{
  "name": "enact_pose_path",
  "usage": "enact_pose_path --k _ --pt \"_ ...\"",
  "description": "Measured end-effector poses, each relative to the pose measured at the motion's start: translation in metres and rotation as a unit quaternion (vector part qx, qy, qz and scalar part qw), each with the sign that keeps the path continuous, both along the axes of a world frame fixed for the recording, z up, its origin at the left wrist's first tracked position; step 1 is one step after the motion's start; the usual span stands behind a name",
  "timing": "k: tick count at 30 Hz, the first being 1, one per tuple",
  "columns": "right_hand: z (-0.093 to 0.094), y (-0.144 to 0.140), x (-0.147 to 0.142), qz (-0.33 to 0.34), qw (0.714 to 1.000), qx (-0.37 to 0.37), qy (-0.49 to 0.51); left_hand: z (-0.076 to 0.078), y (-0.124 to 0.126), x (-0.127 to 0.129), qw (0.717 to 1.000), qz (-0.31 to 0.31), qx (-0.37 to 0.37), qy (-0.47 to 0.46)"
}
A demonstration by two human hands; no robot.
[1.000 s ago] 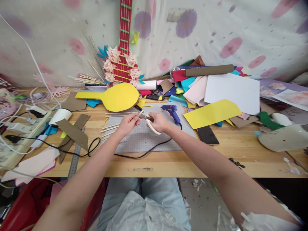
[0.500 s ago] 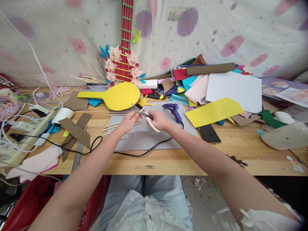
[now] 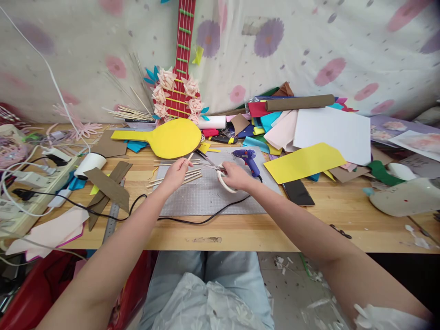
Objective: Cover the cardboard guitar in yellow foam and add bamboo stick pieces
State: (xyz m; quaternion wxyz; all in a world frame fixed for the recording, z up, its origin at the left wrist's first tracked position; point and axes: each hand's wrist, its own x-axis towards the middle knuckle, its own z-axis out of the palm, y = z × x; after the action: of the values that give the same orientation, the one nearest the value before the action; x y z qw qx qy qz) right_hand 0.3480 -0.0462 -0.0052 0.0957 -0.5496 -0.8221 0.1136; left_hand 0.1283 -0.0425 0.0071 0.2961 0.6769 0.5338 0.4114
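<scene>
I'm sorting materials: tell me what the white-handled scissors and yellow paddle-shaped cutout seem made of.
White-handled scissors: grey, metallic blades, probably steel; smooth handles, likely plastic.
Yellow paddle-shaped cutout: matte, evenly coloured, perhaps paper or foam.

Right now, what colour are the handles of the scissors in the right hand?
The handles are white, seen best in the head view.

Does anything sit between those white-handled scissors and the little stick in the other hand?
Nothing visible does. The right hand holds the scissors, and no object shows between them and the stick in the left hand. Some loose sticks lie on the grey mat.
</scene>
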Motion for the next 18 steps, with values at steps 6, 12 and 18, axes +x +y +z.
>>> enact_pose_path --k 6,12,18 --pt "0.012 -0.002 0.011 -0.005 0.983 -0.065 -0.174 0.005 -0.003 -0.001 0.978 0.015 -0.024 0.206" --pt "0.048 0.003 -0.004 -0.055 0.978 -0.064 -0.189 0.001 -0.010 0.012 0.948 -0.039 0.002 0.317" --pt "0.036 0.010 -0.035 0.069 0.996 -0.033 0.052 0.007 -0.012 0.013 0.937 -0.094 0.016 0.335"
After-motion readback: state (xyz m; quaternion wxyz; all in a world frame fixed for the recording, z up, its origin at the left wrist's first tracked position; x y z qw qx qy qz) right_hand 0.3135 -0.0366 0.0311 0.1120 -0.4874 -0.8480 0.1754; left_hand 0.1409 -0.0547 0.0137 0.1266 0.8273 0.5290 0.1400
